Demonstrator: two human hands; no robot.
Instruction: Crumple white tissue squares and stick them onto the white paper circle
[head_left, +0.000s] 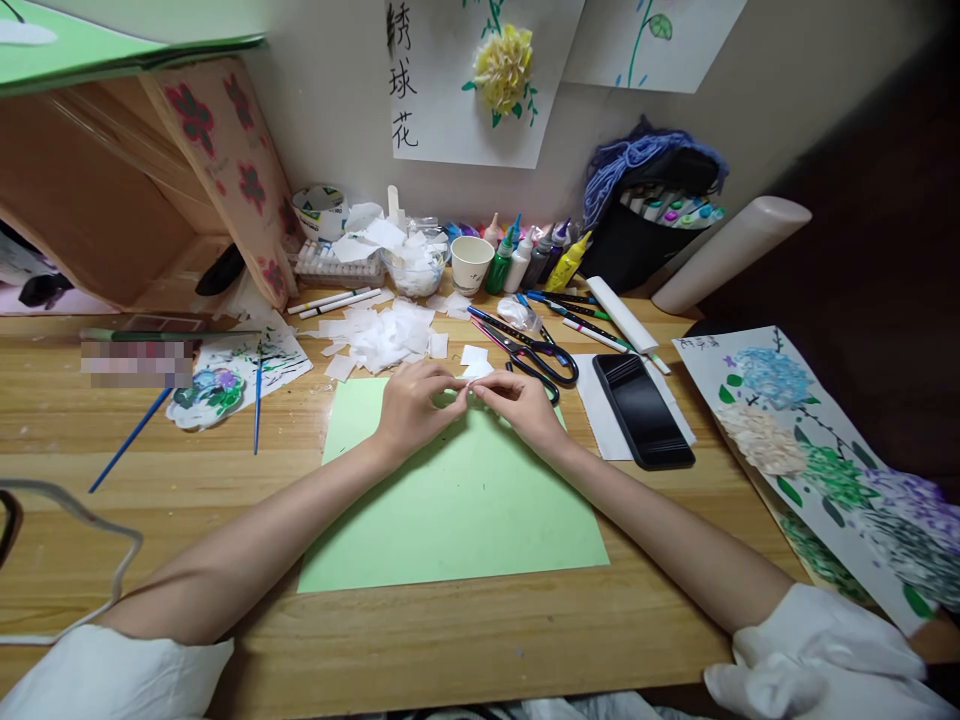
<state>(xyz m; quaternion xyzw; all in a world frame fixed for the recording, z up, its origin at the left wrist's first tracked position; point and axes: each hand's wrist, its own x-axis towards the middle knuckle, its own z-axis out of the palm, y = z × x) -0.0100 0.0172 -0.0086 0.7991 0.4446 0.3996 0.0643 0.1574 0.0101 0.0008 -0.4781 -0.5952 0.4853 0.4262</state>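
My left hand [418, 405] and my right hand [523, 402] meet fingertip to fingertip over the far edge of a light green sheet [457, 500]. Both are closed in a pinch on a tiny piece of white paper [470, 388], mostly covered by the fingers. Just beyond them lie a few small white paper squares [474, 356]. A heap of thin white paper pieces [390, 335] spreads out behind my left hand. To the right of that, black-handled scissors [536, 358] rest close to my right hand.
A black phone [643, 410] lies on white paper at right, near a sheet of paper flowers [832, 480]. Paint bottles [519, 262], a paper cup [471, 265] and a bowl of scraps [415, 270] line the wall. Left are a paint palette [206, 398] and brushes [258, 400].
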